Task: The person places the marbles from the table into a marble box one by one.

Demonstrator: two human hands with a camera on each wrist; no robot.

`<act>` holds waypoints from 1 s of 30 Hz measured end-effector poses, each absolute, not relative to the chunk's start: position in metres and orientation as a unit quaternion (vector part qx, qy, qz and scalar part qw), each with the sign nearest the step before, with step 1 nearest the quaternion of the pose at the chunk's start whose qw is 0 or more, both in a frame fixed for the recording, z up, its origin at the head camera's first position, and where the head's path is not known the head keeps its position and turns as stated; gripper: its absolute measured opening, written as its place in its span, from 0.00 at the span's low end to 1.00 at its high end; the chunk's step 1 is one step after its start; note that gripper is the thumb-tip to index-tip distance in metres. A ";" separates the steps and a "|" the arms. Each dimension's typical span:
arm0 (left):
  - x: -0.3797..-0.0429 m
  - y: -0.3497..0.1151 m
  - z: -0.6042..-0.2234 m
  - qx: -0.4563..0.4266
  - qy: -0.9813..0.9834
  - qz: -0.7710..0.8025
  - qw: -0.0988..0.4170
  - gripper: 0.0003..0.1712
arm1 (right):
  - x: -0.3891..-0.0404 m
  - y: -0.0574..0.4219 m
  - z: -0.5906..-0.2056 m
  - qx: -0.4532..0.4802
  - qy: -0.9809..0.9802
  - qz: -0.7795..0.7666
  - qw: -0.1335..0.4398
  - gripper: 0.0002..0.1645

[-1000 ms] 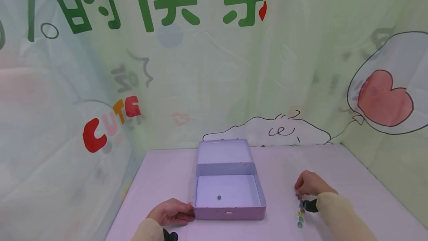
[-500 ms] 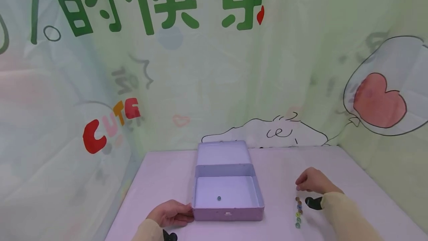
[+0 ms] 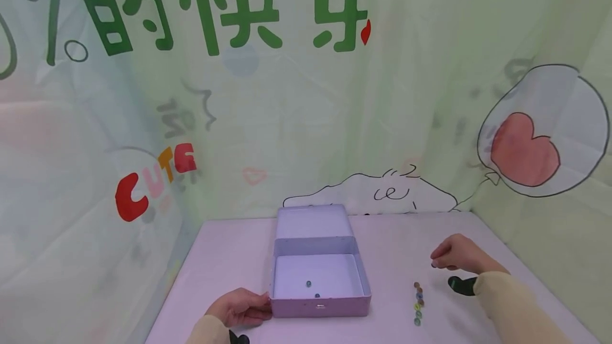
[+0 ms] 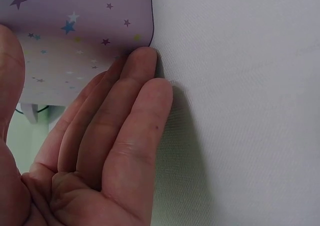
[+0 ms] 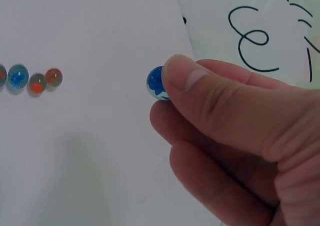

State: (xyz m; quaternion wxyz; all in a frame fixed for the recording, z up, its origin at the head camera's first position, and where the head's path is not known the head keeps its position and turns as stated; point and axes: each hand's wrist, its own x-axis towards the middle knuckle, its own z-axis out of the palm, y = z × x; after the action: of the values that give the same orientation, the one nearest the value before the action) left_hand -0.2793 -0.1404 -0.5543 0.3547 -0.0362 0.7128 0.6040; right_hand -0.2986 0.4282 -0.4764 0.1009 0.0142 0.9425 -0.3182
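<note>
My right hand (image 3: pixel 461 254) pinches a clear glass marble with a blue swirl (image 5: pixel 157 83) between thumb and fingers, to the right of the box. Below it on the table runs a crooked row of several marbles (image 3: pixel 418 306) in orange, blue, yellow and green tones. The right wrist view shows an orange marble (image 5: pixel 54 77) at the end of this row. My left hand (image 3: pixel 241 304) rests against the lilac box (image 3: pixel 320 307), with extended fingers (image 4: pixel 142 66) at its star-printed side. Inside the box are two small dark marbles, one mid-floor (image 3: pixel 308 284) and one by the front wall.
The box's lid (image 3: pixel 312 222) is swung back toward the rear of the pale table (image 3: pixel 229 248). Printed curtains (image 3: pixel 287 121) hang behind the table and along both sides.
My right hand has risen off the row and moved back and right with the blue marble. A second marble now shows by the box's front wall. My left hand stays at the box.
</note>
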 end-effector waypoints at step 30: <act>-0.286 -0.144 -0.557 -0.038 0.723 0.602 0.337 0.21 | -0.356 0.231 -0.482 -0.106 0.927 -0.345 0.097 0.05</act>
State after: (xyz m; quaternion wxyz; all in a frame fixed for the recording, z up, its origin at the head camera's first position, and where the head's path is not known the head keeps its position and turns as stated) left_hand -0.2856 -0.1441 -0.5574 0.3365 -0.0384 0.7233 0.6018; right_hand -0.3565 0.2309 -0.4821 0.0971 -0.1062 0.9274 -0.3452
